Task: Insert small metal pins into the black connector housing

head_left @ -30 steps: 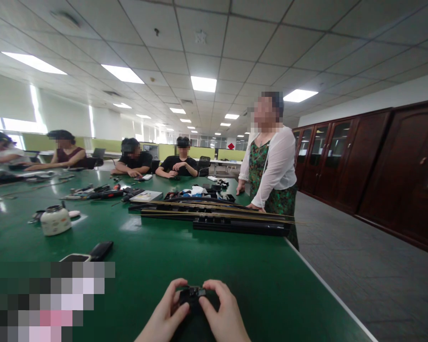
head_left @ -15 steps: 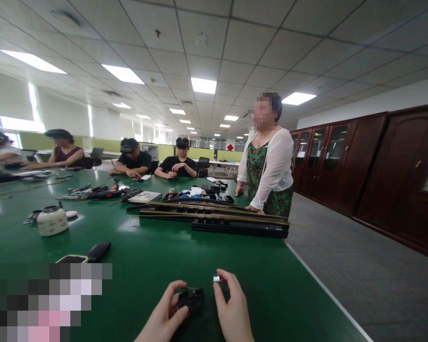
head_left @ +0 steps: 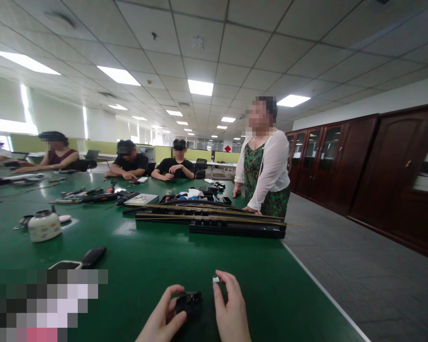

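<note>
Low in the head view, my left hand (head_left: 166, 316) grips a small black plastic housing (head_left: 189, 305) by its left side, thumb in front and fingers behind. Its upper face has some metallic detail, too small to make out. To the right, my right hand (head_left: 231, 306) pinches a small silvery-white block-shaped part (head_left: 216, 280) between thumb and fingertips. A narrow gap separates that part from the housing. Both hands are just over the green tabletop (head_left: 146, 256) near its front edge.
Long black rails (head_left: 235, 231) with thin yellowish rods lie across the table ahead. A white jar (head_left: 44, 226) and a dark flat object (head_left: 93, 258) are at left. Behind the rails are tools (head_left: 103, 195) and a box of parts (head_left: 196, 194). A standing person (head_left: 264, 161) leans on the table's right edge.
My right hand has moved right, away from the black housing, with the small silvery part now pinched in its fingers. My left hand still holds the housing. The view has shifted slightly.
</note>
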Motion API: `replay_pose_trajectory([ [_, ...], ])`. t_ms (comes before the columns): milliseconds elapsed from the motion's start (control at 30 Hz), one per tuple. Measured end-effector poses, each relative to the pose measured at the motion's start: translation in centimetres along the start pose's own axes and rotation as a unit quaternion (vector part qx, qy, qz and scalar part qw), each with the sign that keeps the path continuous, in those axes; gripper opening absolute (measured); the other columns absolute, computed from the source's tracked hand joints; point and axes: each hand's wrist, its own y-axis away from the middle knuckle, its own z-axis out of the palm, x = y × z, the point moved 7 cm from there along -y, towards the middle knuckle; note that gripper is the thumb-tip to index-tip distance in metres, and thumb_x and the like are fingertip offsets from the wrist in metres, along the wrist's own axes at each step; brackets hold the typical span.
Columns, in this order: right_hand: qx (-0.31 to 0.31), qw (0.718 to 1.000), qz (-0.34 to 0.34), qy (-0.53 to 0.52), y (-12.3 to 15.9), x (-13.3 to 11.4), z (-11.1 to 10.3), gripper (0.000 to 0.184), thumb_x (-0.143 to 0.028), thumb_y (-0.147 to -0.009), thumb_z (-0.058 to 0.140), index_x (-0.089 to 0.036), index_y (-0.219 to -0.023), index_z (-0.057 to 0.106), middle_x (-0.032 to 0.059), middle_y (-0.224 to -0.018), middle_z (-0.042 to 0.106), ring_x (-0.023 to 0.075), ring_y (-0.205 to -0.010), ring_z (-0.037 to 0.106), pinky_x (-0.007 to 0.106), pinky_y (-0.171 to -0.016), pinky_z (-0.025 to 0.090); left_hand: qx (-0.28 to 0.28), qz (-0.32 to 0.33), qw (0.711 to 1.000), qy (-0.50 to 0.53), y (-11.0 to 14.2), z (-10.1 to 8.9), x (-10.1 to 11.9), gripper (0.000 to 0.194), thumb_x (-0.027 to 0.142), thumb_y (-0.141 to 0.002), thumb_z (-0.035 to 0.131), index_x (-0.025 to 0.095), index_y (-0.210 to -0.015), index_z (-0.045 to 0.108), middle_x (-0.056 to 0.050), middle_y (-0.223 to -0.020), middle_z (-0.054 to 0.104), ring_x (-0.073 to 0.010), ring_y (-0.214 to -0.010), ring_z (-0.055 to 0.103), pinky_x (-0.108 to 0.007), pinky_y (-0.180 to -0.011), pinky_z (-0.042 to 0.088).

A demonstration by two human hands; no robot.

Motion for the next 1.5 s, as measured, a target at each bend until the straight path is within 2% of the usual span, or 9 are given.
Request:
replay_pose_trajectory([
  [233,-0.029,0.999,0.022,0.008,0.0,-0.1,0.3,0.023,-0.036,-0.082,0.049,-0.022,-0.097,0.061,0.0070,-0.098,0.064,0.0205,-0.094,0.058,0.032,-0.083,0.047,-0.009,-0.009,1.000,0.014,0.1,0.4,0.1,0.053,0.052,-0.064,0.065,0.027,-0.104,0.041,-0.003,-0.084,0.066,-0.0251,-0.084,0.061,-0.037,-0.079,0.040],
  [467,-0.029,1.000,0.003,0.007,0.1,-0.2,0.7,0.016,-0.034,-0.077,0.055,-0.023,-0.086,0.063,0.0036,-0.085,0.066,0.0198,-0.083,0.061,0.029,-0.075,0.048,-0.030,-0.021,0.999,-0.004,0.1,0.3,0.0,0.054,0.052,-0.067,0.062,0.028,-0.109,0.039,-0.002,-0.083,0.065,-0.0214,-0.078,0.059,-0.033,-0.073,0.041],
  [667,-0.070,0.997,0.023,0.016,0.4,0.5,1.6,0.020,-0.029,-0.076,0.056,-0.025,-0.094,0.062,0.0033,-0.090,0.066,0.0201,-0.087,0.061,0.030,-0.078,0.048,-0.020,-0.016,1.000,-0.007,-0.1,-0.1,-0.5,0.055,0.054,-0.067,0.061,0.027,-0.110,0.039,-0.002,-0.081,0.065,-0.0220,-0.078,0.059,-0.033,-0.074,0.041],
  [900,-0.097,0.995,0.025,0.028,0.4,-0.1,2.0,0.018,-0.027,-0.075,0.056,-0.024,-0.091,0.063,0.0033,-0.091,0.066,0.0201,-0.089,0.060,0.030,-0.080,0.047,-0.031,-0.012,0.999,-0.011,0.0,0.1,-0.2,0.052,0.053,-0.068,0.061,0.026,-0.107,0.039,-0.002,-0.081,0.067,-0.0199,-0.074,0.059,-0.032,-0.071,0.040],
  [1067,-0.086,0.996,0.014,0.023,0.5,-0.2,1.8,0.017,-0.026,-0.074,0.057,-0.025,-0.090,0.063,0.0028,-0.089,0.066,0.0199,-0.087,0.061,0.029,-0.078,0.047,-0.033,-0.010,0.999,0.000,0.1,0.2,0.0,0.052,0.053,-0.067,0.062,0.026,-0.106,0.040,-0.002,-0.084,0.067,-0.0211,-0.081,0.060,-0.032,-0.074,0.041],
  [1500,-0.088,0.995,0.023,0.026,0.5,-0.5,1.8,0.017,-0.020,-0.074,0.057,-0.024,-0.089,0.062,0.0023,-0.089,0.065,0.0193,-0.088,0.059,0.030,-0.080,0.046,-0.029,-0.021,0.999,0.014,0.3,0.5,0.0,0.054,0.051,-0.068,0.063,0.026,-0.108,0.037,0.000,-0.083,0.067,-0.0197,-0.079,0.060,-0.031,-0.074,0.041],
])
